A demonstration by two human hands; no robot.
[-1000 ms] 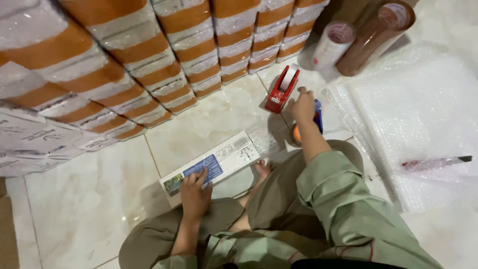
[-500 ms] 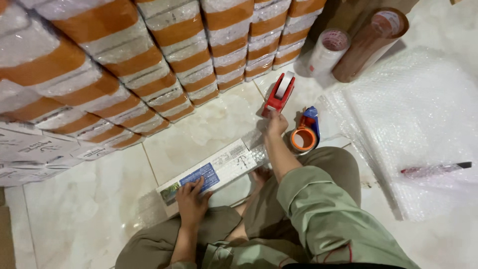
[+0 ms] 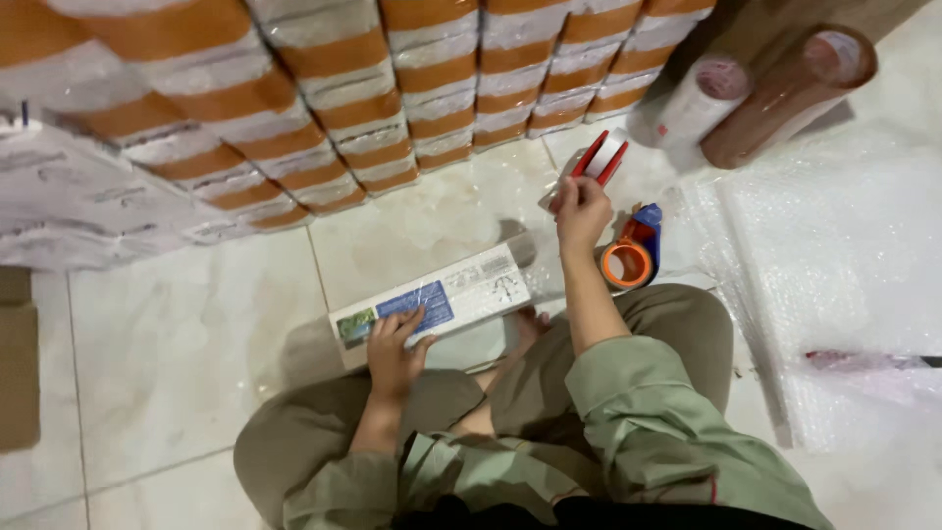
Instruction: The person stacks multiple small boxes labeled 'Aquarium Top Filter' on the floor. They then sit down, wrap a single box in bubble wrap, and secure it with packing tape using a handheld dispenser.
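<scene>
Seated on the tiled floor (image 3: 177, 353), the left hand (image 3: 392, 344) presses flat on a long white box (image 3: 432, 302) at frame centre while the right hand (image 3: 581, 211) grips a red tape dispenser (image 3: 601, 159) just above; keeping the box pinned should help

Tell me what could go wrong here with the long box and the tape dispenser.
The right hand is at the red tape dispenser; its cutting edge could nick a finger. Only the left hand steadies the long box, which sits partly on the lap, so it may slide. The orange tape roll by the knee could get knocked.
</scene>
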